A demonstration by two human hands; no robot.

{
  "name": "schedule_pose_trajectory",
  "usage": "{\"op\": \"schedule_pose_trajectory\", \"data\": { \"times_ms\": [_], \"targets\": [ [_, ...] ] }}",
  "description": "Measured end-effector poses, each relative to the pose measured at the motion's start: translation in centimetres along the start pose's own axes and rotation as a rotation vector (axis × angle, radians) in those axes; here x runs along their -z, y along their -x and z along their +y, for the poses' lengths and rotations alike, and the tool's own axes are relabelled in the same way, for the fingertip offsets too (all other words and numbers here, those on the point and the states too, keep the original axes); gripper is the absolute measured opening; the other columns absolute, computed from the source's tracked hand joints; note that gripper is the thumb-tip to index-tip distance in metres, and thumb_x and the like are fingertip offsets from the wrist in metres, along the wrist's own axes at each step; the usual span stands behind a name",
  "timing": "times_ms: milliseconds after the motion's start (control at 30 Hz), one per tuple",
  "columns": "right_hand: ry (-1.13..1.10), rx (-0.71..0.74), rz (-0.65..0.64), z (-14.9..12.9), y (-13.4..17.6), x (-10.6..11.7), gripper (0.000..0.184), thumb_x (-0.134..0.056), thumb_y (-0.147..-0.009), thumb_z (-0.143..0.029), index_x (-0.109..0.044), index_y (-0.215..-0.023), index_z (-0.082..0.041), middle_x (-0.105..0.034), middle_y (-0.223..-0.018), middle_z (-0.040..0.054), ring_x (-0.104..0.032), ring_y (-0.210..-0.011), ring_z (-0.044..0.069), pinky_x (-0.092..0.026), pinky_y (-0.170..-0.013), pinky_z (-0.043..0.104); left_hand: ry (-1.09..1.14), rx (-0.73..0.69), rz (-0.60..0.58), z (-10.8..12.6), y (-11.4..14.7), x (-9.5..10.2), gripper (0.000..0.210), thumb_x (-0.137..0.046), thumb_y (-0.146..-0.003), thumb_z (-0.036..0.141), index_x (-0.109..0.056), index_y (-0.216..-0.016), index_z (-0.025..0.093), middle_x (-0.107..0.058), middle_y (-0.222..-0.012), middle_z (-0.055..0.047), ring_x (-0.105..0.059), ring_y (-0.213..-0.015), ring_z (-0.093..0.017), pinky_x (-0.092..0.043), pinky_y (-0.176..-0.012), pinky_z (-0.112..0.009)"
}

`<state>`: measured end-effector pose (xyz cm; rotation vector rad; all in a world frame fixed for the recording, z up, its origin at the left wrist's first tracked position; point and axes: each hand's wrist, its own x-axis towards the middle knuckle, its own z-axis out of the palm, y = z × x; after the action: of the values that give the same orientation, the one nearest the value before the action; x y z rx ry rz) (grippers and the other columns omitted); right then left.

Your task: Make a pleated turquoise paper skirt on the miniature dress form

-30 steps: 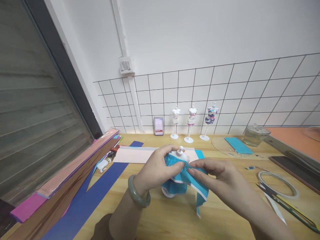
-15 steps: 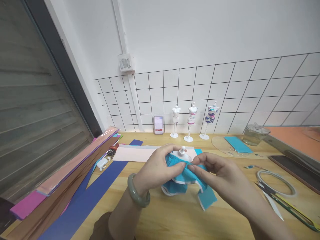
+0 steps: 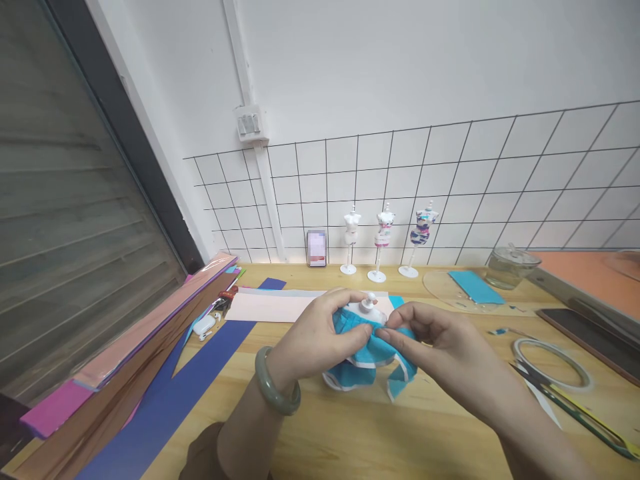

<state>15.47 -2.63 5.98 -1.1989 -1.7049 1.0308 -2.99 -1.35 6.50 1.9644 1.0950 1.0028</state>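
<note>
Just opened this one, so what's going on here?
A person is wrapping blue, white-edged material around a small white dress form. The left hand steadies the form, its thumb pressing on the material, while the right hand pinches the material at the front between its fingers. One end hangs loose below the right hand. Behind, three small mannequins stand near the wall.

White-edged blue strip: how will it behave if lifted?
The strip is probably floppy: its free end hangs bent near the right hand. Likely light, since it looks thin. Probably creases easily, given the gathers by the left hand.
</note>
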Motion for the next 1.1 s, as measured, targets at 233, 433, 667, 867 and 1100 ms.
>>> {"op": "schedule_pose_trajectory", "data": {
  "times_ms": [233, 433, 667, 867, 1100],
  "targets": [
    [0.021, -0.015, 0.004, 0.2, -0.1, 0.0, 0.025, -0.063, -0.078, -0.044, -0.059, -0.072, -0.020, -0.057, -0.065, -0.0013, -0.050, -0.058, 0.011, -0.039, -0.050, 0.022, 0.010, -0.025, -0.025, 0.2, 0.1, 0.0, 0.029, -0.059, -0.078, 0.020, -0.062, -0.107, 0.019, -0.064, -0.110, -0.005, -0.058, -0.102, -0.020, -0.045, -0.089, -0.030],
    [0.031, -0.032, 0.004, -0.3, 0.1, 0.0, 0.024, -0.064, -0.077, -0.042, -0.057, -0.071, -0.020, -0.053, -0.060, -0.0033, -0.047, -0.053, 0.010, -0.037, -0.047, 0.022, 0.011, 0.035, -0.008, 0.4, 0.1, -0.3, 0.028, -0.064, -0.078, 0.033, -0.063, -0.103, 0.019, -0.065, -0.108, -0.006, -0.060, -0.097, -0.021, -0.047, -0.085, -0.033],
    [0.014, 0.013, 0.015, 0.0, -0.2, -0.4, 0.030, -0.064, -0.077, -0.050, -0.056, -0.075, -0.021, -0.053, -0.063, -0.0027, -0.049, -0.055, 0.011, -0.038, -0.046, 0.022, 0.016, 0.068, 0.062, 0.4, 0.0, -0.5, 0.027, -0.064, -0.079, 0.034, -0.065, -0.100, 0.018, -0.067, -0.104, -0.006, -0.061, -0.096, -0.021, -0.048, -0.082, -0.032],
    [-0.006, 0.046, -0.032, 0.6, -0.1, -0.1, 0.029, -0.057, -0.083, -0.051, -0.057, -0.089, -0.022, -0.059, -0.071, -0.0004, -0.056, -0.062, 0.014, -0.044, -0.051, 0.024, 0.037, 0.078, 0.087, 0.1, -0.2, -0.3, 0.026, -0.064, -0.079, 0.033, -0.065, -0.098, 0.017, -0.069, -0.097, -0.005, -0.063, -0.089, -0.020, -0.049, -0.077, -0.029],
    [0.209, 0.276, 0.131, 1.2, 0.0, 0.4, 0.027, -0.059, -0.083, -0.046, -0.061, -0.104, -0.029, -0.063, -0.112, 0.0037, -0.060, -0.102, 0.022, -0.054, -0.082, 0.035, 0.029, 0.078, 0.203, -0.5, -0.5, 0.0, 0.036, -0.066, -0.077, 0.034, -0.065, -0.110, 0.019, -0.067, -0.112, -0.005, -0.060, -0.105, -0.022, -0.047, -0.089, -0.032]
  ]
}}
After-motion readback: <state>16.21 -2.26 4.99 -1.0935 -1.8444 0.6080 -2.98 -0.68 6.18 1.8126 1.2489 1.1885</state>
